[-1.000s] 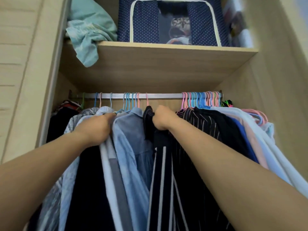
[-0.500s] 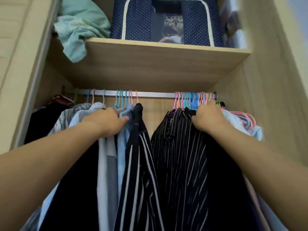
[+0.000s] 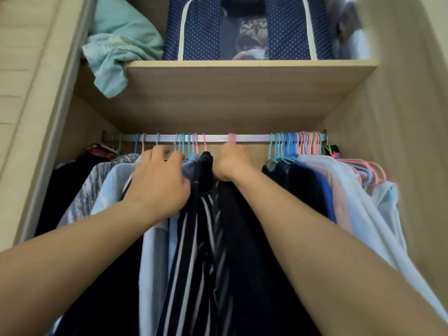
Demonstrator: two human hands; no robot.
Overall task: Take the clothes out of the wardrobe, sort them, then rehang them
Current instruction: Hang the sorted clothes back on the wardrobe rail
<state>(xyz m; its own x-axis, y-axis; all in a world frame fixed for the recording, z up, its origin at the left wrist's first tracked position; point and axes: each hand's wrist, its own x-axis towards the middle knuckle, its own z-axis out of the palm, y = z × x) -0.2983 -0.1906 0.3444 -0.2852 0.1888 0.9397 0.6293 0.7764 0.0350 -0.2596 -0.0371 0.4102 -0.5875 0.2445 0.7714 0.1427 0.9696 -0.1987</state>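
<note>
We find no readable brand or writing anywhere, only white dots on the navy storage box [image 3: 244, 32] on the shelf [image 3: 242, 69]. Since half a second ago our right hand [image 3: 230, 163] has moved left from the bunched hangers [image 3: 298, 144] to the middle of the rail [image 3: 218, 138], where it now grips a pink hanger [image 3: 232, 137] carrying the dark pinstriped shirt [image 3: 232, 214]. Our left hand [image 3: 160, 180] rests with fingers spread, holding nothing, on the clothes [image 3: 155, 251] hanging at the left. We count two hands, one rail, one box, and one teal cloth bundle [image 3: 121, 44] drooping off the shelf.
</note>
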